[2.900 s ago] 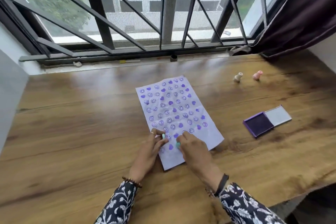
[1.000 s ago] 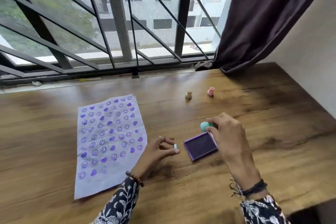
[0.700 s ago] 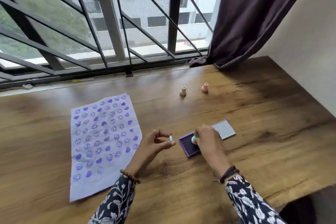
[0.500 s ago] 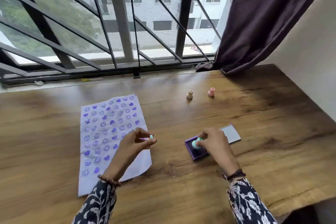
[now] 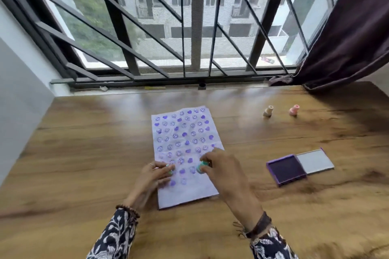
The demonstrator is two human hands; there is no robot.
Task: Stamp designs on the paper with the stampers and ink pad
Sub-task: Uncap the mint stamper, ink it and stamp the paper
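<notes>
Left hand [image 5: 152, 176] pinches a small teal stamper [image 5: 169, 169] down on the paper [image 5: 185, 193] — lower rows. Right hand [image 5: 219, 169] grips a bigger teal stamper [image 5: 201, 168], also on the sheet. Open purple ink pad [image 5: 285, 169] right of it on the tabletop [image 5: 84, 153]; beige stamper [image 5: 268, 111] and pink stamper [image 5: 293, 110] farther back.

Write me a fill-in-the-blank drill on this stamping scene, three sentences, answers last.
1. The ink pad lies open to the ____ of the paper.
2. Each hand, left hand and right hand, holds a ____ stamper.
3. The two spare stampers, beige stamper and pink stamper, stand nearer the ____ than the ink pad.

Answers: right; teal; window
</notes>
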